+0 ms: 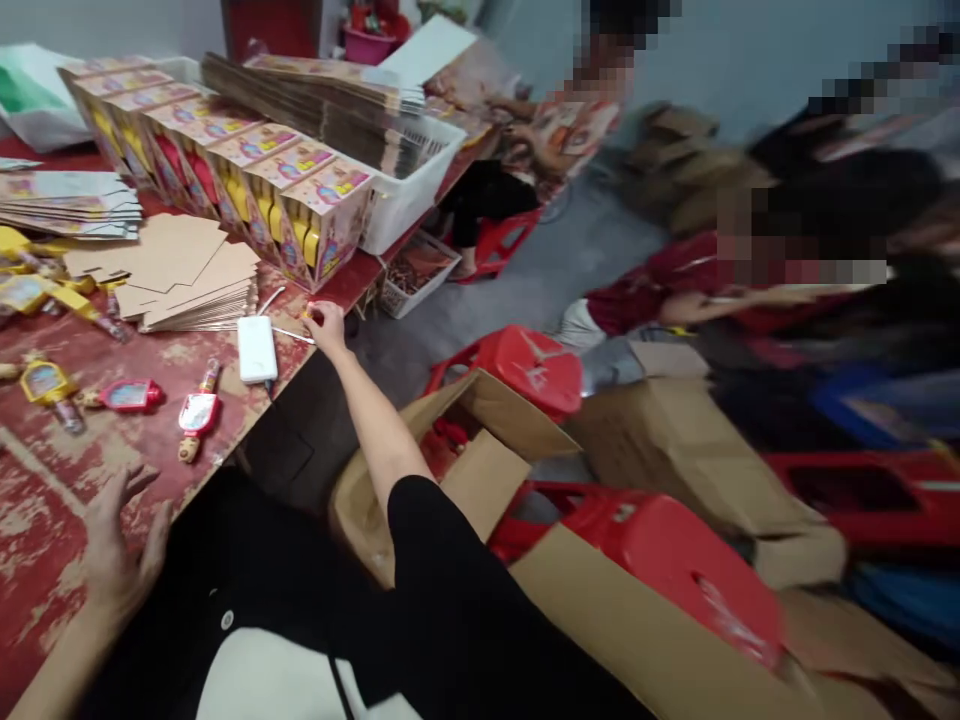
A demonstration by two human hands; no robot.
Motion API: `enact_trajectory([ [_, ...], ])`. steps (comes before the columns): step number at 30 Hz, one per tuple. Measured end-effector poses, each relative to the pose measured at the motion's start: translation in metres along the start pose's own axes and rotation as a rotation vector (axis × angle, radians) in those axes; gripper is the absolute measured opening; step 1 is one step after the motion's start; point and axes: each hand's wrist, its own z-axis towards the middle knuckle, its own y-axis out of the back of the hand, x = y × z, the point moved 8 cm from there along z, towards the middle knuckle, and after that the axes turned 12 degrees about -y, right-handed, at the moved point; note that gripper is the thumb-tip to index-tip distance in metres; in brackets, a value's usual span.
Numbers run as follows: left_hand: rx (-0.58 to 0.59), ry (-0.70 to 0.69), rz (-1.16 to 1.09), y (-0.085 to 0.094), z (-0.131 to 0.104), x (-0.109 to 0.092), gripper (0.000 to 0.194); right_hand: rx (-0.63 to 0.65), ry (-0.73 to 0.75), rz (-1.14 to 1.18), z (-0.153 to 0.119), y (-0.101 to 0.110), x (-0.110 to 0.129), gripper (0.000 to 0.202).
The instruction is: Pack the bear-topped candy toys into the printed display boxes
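Observation:
My right hand (328, 328) reaches to the table's edge, thumb and fingers pinched together over something small that I cannot make out. Beside it lie a white power bank (256, 350) with a cable and a stack of flat tan cardboard pieces (187, 275). My left hand (120, 535) hovers at the table's near edge, fingers apart, holding nothing. Closest to it is a red toy microphone with a bear head (199, 412). A pink toy (127, 395) and a yellow toy (46, 382) of similar shape lie further left.
A row of printed toy boxes (330, 195) stands at the back beside a white basket (394, 205) of flat cartons. Right of the table are an open cardboard box (487, 480) and red stools (690, 560). Other people sit beyond, one in patterned clothes (581, 130), one in dark red (652, 280).

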Motion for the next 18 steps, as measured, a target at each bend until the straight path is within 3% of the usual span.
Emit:
enact_trajectory([
  [3,0.018,-0.166,0.029,-0.019,0.002,-0.015,0.077,-0.069,-0.034,-0.008,-0.022,0.026,-0.008,0.031],
  [6,0.064,-0.23,0.072,-0.033,-0.009,-0.012,0.078,-0.133,-0.094,-0.011,-0.07,0.074,-0.037,0.031],
  [8,0.093,-0.222,0.083,-0.04,-0.018,-0.002,0.077,-0.2,-0.189,-0.016,-0.1,0.124,-0.067,0.031],
  [14,0.14,-0.232,0.058,-0.046,-0.026,0.007,0.071,-0.529,-0.573,0.046,-0.171,0.31,-0.16,0.039],
  [16,0.142,-0.219,0.088,-0.046,-0.023,0.007,0.069,-0.622,-0.668,0.087,-0.192,0.359,-0.181,0.04],
  [18,0.145,-0.203,0.136,-0.048,-0.022,0.008,0.07,-0.682,-0.74,0.13,-0.211,0.394,-0.199,0.041],
])
